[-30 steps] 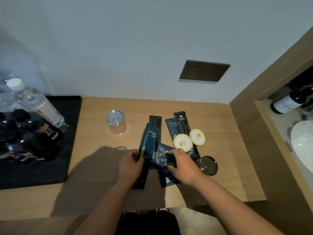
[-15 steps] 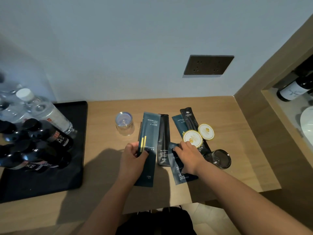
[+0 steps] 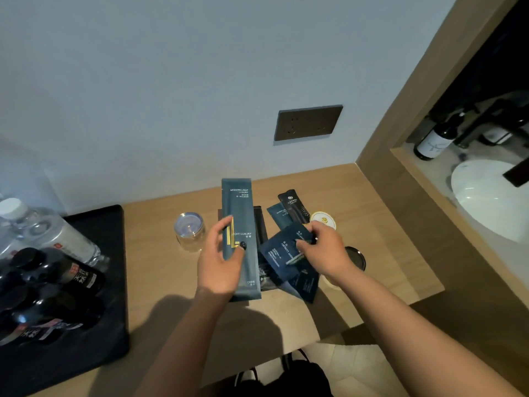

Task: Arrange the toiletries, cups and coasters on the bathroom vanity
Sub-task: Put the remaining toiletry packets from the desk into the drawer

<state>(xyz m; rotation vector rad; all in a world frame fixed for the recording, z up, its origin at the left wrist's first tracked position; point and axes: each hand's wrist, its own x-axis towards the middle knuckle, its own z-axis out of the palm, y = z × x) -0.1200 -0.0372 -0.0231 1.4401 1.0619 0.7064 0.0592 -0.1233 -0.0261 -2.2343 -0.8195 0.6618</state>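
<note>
Wall: plain pale blue-grey wall [image 3: 171, 96] behind the counter.
Outlet: dark rectangular socket plate [image 3: 308, 122] set in the wall.
Counter: light wooden vanity top [image 3: 380, 239], lit from above, shadows falling toward its near edge.
Partition: wooden frame [image 3: 400, 133] at right.
Basin: white sink [image 3: 492, 202] beyond the frame.
Floor: pale tiles [image 3: 357, 368] below.

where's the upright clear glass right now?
Head view, left of centre: the clear glass stands on the wooden counter, between the black tray and the left hand.
</note>
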